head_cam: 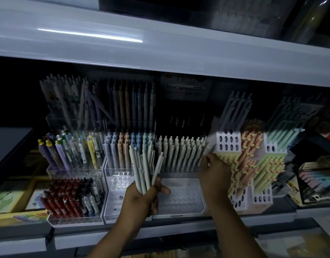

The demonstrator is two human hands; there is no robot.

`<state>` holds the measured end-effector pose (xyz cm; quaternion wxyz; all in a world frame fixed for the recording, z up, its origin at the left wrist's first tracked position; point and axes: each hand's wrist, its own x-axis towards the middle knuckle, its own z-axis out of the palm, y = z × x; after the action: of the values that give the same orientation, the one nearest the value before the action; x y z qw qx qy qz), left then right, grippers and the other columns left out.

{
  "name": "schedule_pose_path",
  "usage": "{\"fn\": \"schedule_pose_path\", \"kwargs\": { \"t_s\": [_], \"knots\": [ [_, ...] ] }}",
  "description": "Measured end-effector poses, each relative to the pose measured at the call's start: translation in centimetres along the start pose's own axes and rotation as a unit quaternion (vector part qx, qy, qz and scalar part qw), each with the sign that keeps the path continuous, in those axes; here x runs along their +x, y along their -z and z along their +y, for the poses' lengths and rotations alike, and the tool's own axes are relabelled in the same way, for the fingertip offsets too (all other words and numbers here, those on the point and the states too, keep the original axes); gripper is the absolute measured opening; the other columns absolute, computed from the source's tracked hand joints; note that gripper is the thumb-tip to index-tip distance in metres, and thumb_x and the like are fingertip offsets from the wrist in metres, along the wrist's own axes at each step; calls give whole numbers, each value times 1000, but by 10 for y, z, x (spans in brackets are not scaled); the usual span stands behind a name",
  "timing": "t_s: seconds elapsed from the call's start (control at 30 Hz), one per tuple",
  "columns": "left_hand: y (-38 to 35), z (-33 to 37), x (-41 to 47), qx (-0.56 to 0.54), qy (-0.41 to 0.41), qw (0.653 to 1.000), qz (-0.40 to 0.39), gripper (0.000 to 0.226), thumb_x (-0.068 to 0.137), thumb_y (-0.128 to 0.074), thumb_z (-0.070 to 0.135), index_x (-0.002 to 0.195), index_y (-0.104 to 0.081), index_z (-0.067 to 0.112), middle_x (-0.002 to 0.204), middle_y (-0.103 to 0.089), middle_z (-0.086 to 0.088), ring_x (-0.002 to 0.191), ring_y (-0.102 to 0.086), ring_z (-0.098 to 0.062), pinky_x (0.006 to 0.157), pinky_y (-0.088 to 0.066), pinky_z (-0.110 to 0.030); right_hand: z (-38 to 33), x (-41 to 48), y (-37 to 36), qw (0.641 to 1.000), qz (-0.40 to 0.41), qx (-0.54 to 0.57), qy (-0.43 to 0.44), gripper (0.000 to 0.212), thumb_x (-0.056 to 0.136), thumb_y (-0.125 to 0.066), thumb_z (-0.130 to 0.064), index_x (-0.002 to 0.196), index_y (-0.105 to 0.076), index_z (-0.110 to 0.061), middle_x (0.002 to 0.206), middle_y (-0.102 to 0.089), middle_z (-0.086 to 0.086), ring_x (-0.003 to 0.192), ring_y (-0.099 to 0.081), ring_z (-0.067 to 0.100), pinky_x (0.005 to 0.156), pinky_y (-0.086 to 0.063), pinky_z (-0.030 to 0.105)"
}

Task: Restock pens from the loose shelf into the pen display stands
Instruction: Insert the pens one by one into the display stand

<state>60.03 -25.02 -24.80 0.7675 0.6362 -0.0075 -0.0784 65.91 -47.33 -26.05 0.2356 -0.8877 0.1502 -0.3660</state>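
Where the stands are kept, an upper shelf (160, 53) is seen as a pale, glossy panel across the full width, and all beneath it is dimly lit. A lower shelf (179, 230), on which the stands are carried, is shown by its pale front edge under both forearms.

At the right, a white stand (228, 144) with oval holes is loaded with tilted peach, yellow and green pens. Just beside it, a clear middle stand (181, 200) is built in tiers. Its rear tier is filled by a cream row (182, 151) of upright pens, while only sockets are visible on its front tier. To the left, a second stand (119, 185), also clear, is filled at the rear with blue, peach and pale blue pens. At the far left, a third stand (75, 220) is stocked with red and dark pens in front and purple, white and yellow pens behind.

The left hand (142, 198) is closed round a bundle (142, 164) of pale grey and cream pens. The bundle is held upright and fanned, clip ends uppermost, in front of the boundary between the second stand and the middle stand. The thumb is extended to the right over the front tier.

The right hand (214, 172) is placed at the right end of the cream row, close to the white stand. Its fingers are curled and a single pen (209, 148) is pinched at their tips. The pen is blurred, so its seating cannot be told.
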Motion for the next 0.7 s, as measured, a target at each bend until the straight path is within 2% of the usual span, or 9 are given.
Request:
{"fn": "schedule_pose_path", "kwargs": {
  "t_s": [0.07,0.17,0.23,0.33,0.47,0.5,0.57,0.63,0.7],
  "knots": [
    [0,0,0,-1,0,1000,-1,23,104,-52,6,104,-64,-14,48,-62,-1,36,-39,-17,40,-33,-23,0,3,-4,999,-38,-15,-22,24,96,-61,-11,74,-66,-6,56,-60,13,50,-59,28,51,-34,25],
    [-1,0,0,-1,-4,1000,-3,23,104,-52,6,105,-64,-13,49,-62,-1,36,-39,-16,40,-33,-22,1,10,-14,995,-84,-6,-60,30,97,-55,-14,70,-64,-8,59,-63,12,53,-64,28,52,-52,31],
    [-2,1,0,-1,-6,1000,-7,23,104,-52,6,104,-64,-13,48,-61,-1,35,-39,-16,40,-33,-22,0,13,-18,991,-105,-8,-83,33,98,-53,-15,68,-63,-8,58,-63,11,52,-65,27,54,-58,37],
    [-4,-1,1,7,-6,1000,-9,23,103,-53,7,104,-65,-12,48,-62,-2,36,-40,-16,40,-33,-23,-3,14,-19,988,-111,-15,-106,34,99,-51,-13,70,-67,-5,61,-65,14,55,-66,29,55,-57,34],
    [-2,-2,2,9,-8,1000,-8,20,104,-53,7,105,-65,-8,55,-66,-5,36,-41,-18,41,-33,-24,-7,14,-18,987,-106,-4,-121,29,97,-52,-6,73,-68,-1,67,-66,17,58,-60,26,54,-36,24],
    [-2,-3,1,9,-9,1000,-8,20,104,-52,7,104,-65,-8,55,-66,-5,36,-41,-18,41,-33,-24,-8,14,-17,988,-97,2,-119,28,96,-53,-5,73,-69,0,68,-66,18,59,-61,27,55,-35,23],
    [-1,-3,1,7,-12,1000,-9,21,104,-53,7,104,-65,-10,53,-65,-4,35,-40,-18,41,-33,-23,-6,14,-19,989,-87,17,-115,27,94,-53,-5,72,-69,0,66,-66,18,60,-65,29,55,-44,26],
    [0,-4,1,8,-14,1000,-11,22,104,-53,8,103,-65,-11,52,-64,-4,36,-40,-19,41,-34,-23,-4,11,-22,989,-79,35,-116,29,92,-52,-4,65,-63,-3,60,-62,16,54,-64,30,54,-56,35],
    [0,-3,1,6,-18,1000,-9,19,104,-53,7,104,-65,-7,60,-69,-8,36,-41,-19,41,-34,-24,-2,8,-25,989,-73,49,-123,32,91,-51,-5,59,-54,-8,54,-57,13,49,-60,29,49,-57,43]
  ]
}}
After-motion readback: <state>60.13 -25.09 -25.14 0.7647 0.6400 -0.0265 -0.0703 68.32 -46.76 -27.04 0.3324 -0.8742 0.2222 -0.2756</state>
